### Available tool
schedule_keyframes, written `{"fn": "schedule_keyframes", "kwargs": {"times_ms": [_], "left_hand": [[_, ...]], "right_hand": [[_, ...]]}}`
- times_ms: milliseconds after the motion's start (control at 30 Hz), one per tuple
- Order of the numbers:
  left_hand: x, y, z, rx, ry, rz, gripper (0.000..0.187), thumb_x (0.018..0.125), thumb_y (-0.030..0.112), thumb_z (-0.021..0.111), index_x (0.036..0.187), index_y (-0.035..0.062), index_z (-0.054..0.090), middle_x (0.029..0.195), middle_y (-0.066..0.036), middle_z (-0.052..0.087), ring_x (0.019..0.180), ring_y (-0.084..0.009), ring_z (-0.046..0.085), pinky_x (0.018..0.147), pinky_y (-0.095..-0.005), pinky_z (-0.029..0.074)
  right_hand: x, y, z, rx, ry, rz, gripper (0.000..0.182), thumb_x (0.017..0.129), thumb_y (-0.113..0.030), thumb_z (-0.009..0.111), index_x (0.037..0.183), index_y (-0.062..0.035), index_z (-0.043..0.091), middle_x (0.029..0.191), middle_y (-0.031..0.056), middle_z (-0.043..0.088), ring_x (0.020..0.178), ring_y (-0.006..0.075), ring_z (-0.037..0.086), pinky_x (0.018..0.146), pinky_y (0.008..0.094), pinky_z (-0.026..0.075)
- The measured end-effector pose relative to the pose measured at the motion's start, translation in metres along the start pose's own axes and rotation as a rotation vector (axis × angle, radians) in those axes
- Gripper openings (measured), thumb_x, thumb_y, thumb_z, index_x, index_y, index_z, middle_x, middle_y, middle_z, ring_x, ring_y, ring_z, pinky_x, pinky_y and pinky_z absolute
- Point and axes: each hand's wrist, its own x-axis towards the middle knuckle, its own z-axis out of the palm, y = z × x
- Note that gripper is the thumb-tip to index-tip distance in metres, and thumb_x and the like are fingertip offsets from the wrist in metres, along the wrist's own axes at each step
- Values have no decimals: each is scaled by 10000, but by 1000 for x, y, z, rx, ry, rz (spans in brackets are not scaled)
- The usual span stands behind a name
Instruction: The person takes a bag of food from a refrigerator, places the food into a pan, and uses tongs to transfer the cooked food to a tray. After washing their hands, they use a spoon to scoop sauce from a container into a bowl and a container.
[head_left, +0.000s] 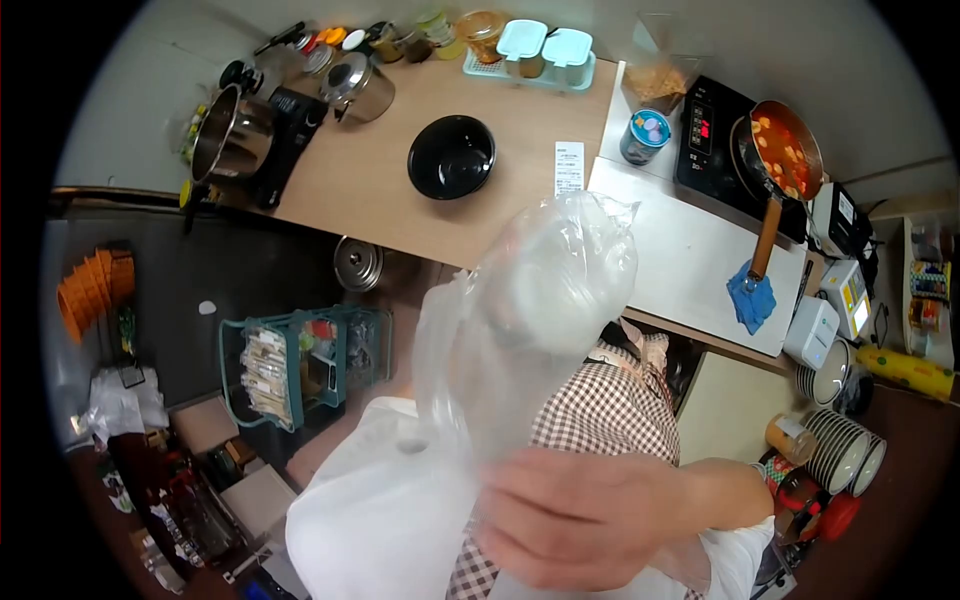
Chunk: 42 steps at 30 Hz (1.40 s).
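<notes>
Stretching out past the right hand (595, 515) is the brown worktop (525, 120). Next biggest is the clear plastic bag (560, 290), reaching forward from right by that hand's fingertips. The hand's pretty blurry, fingers curled and close together, can't tell if they're pinching plastic. Can't make out the left hand. Black bowl (450, 160) sits ahead-left of the right hand, little receipt (569, 168) straight ahead.
</notes>
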Motion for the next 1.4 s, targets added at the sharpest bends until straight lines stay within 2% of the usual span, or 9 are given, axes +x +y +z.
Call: {"fn": "schedule_keyframes", "kwargs": {"times_ms": [133,233,367,533,667,867,1033,1233,1400], "left_hand": [[10,-5,17,-26,-18,34,811,968,687,370,1435,29,447,1403,-211,527,1248,-351,551,1072,-483,451],[22,-10,32,-60,-39,41,819,965,695,365,1437,30,446,1404,-209,526,1250,-353,550,1074,-485,448],[32,-11,45,-108,-60,40,830,962,704,358,1439,31,444,1407,-207,525,1252,-354,548,1077,-488,445],[54,-17,54,-235,-99,-28,844,957,717,350,1442,32,442,1409,-204,524,1254,-357,545,1082,-492,440],[69,-31,44,-447,-155,-115,830,974,700,333,1461,34,419,1432,-189,508,1287,-342,521,1100,-480,422],[37,-26,55,-224,-159,-148,741,1015,623,339,1487,52,372,1443,-171,497,1310,-310,499,1126,-463,394],[25,-24,37,-32,-123,-215,719,982,483,513,1503,22,335,1466,-176,477,1328,-297,487,1124,-448,398],[18,-18,11,-24,-96,-103,755,909,328,633,1514,13,309,1467,-173,469,1335,-283,477,1123,-431,399],[0,1,2,112,20,171,884,847,157,662,1573,88,162,1548,-144,319,1435,-276,324,1179,-425,297]], "right_hand": [[12,8,1,-60,-68,-190,248,805,-172,632,989,-8,611,960,97,599,884,252,605,767,337,506],[15,17,17,29,-321,-76,170,860,-100,571,974,15,619,828,106,609,734,250,648,675,311,573],[-1,43,29,-654,-823,781,115,863,-121,553,937,-46,601,871,104,679,762,219,700,633,305,560],[-30,91,9,-491,-716,886,149,873,-96,545,872,-15,670,751,176,679,712,286,705,647,381,568],[-67,121,7,-464,-651,890,192,859,-129,570,881,4,707,826,210,690,801,364,687,756,446,548],[-76,129,-8,-261,-547,1120,260,821,-141,595,997,8,715,985,238,701,920,403,670,869,449,513],[-67,137,-2,-152,-670,1243,299,881,-229,596,1063,-29,726,1074,229,693,1010,388,663,935,441,500],[-62,147,16,-154,-778,1187,303,873,-223,592,1022,7,719,1027,256,692,987,399,673,921,444,506],[-51,137,44,-252,-792,843,221,812,-136,611,947,6,713,857,240,696,810,405,689,770,466,546]]}}
